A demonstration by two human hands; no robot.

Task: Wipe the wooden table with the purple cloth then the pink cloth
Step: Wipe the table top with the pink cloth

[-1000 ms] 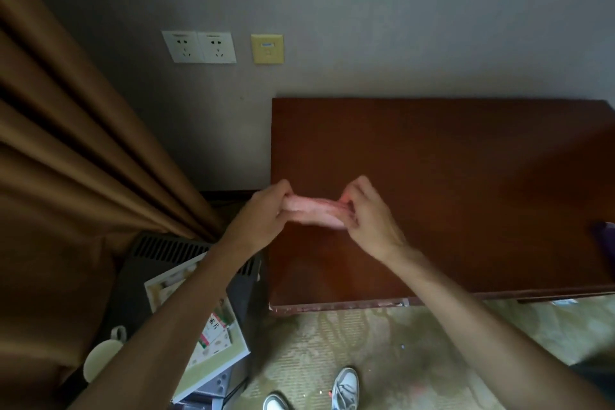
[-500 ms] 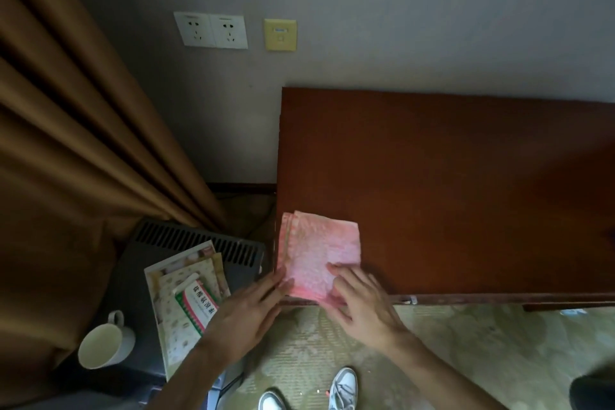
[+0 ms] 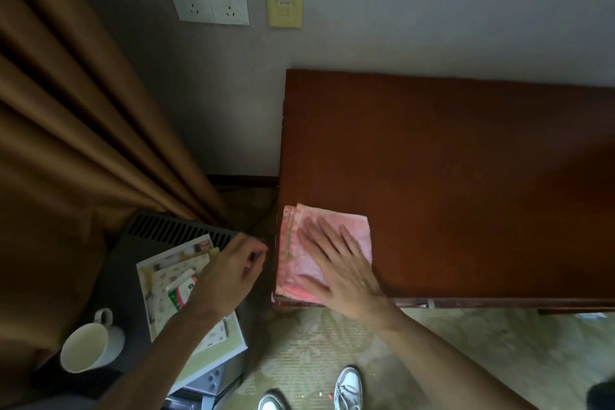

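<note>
The pink cloth (image 3: 352, 226) lies folded flat at the near left corner of the dark wooden table (image 3: 466, 176). My right hand (image 3: 339, 263) rests palm down on it with the fingers spread, pressing it onto the wood. My left hand (image 3: 229, 273) hovers off the table's left edge, above a box, fingers loosely curled and holding nothing. The purple cloth is not in view.
Left of the table stands a dark box with a vent (image 3: 173, 230), with booklets (image 3: 186, 286) on top and a white cup (image 3: 90, 343) beside them. A brown curtain (image 3: 83, 126) hangs at the left. Wall sockets (image 3: 209, 3) sit above. My shoes (image 3: 346, 388) stand on the carpet.
The cloth, held up between both hands a second ago, now lies flat at the table corner. My right hand has slid onto it; my left hand has let go and moved left.
</note>
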